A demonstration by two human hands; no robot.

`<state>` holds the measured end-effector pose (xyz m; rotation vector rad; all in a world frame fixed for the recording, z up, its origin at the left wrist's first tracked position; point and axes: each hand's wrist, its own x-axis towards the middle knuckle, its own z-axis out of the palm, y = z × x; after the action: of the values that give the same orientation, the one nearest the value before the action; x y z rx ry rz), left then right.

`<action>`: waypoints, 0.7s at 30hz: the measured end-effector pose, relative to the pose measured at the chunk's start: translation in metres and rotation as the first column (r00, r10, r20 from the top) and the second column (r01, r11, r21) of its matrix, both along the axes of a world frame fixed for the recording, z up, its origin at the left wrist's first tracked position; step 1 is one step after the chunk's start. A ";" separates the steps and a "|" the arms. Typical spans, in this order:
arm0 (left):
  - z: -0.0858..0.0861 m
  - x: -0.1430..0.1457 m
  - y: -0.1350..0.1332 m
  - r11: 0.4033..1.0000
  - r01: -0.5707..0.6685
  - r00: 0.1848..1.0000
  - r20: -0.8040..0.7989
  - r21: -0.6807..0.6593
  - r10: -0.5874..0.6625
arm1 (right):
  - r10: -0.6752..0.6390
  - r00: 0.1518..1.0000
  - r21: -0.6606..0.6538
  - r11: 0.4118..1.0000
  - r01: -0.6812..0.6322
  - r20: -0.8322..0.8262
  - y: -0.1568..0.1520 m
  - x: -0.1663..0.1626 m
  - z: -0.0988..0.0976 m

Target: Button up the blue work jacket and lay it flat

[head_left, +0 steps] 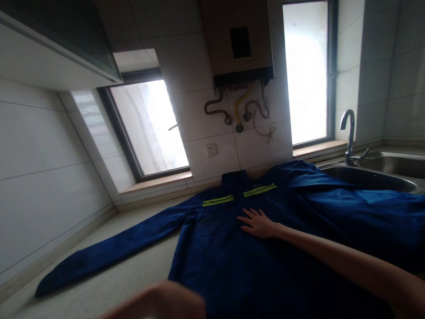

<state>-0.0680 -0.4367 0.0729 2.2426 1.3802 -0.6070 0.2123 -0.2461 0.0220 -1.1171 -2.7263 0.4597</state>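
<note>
A dark blue work jacket with two yellow-green reflective strips lies spread flat on a pale countertop. One sleeve stretches out to the left. My right hand rests flat on the jacket's chest just below the strips, fingers stretched out. My left hand is at the bottom edge, close to the camera and blurred; its fingers do not show.
A steel sink with a curved tap sits at the right, the jacket's other side reaching its rim. On the wall behind are a water heater with pipes, a socket and two windows.
</note>
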 end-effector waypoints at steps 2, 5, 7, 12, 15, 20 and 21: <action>0.025 -0.001 0.041 1.000 -0.007 0.997 0.081 0.016 0.006 | -0.002 1.000 0.004 1.000 0.002 -0.003 0.000 0.000 0.000; 0.042 -0.008 0.101 0.865 -0.194 0.956 0.288 0.463 0.060 | -0.007 1.000 -0.001 1.000 0.007 -0.003 -0.001 -0.001 0.000; 0.032 -0.020 0.130 0.744 -0.254 0.957 0.270 0.618 0.103 | -0.012 1.000 -0.008 1.000 0.012 -0.001 -0.001 -0.001 0.001; -0.036 -0.080 0.147 0.803 -0.231 0.965 0.022 0.549 0.263 | -0.007 1.000 0.000 1.000 0.007 -0.006 -0.002 0.000 -0.002; -0.063 -0.117 0.137 0.807 -0.250 0.966 0.077 0.535 0.248 | -0.002 1.000 -0.004 1.000 0.002 -0.012 -0.001 0.004 -0.001; -0.069 -0.146 0.130 0.791 -0.163 0.987 0.098 0.590 0.130 | -0.042 0.999 0.042 0.998 0.041 0.014 -0.019 -0.003 0.021; -0.069 -0.147 0.131 0.791 -0.154 0.988 0.089 0.592 0.126 | -0.047 0.999 0.104 0.993 0.048 -0.010 -0.033 -0.010 0.027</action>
<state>-0.2146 -0.3058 0.0042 2.5569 1.8967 -0.0511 0.2022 -0.2788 0.0486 -1.1477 -2.6762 0.3110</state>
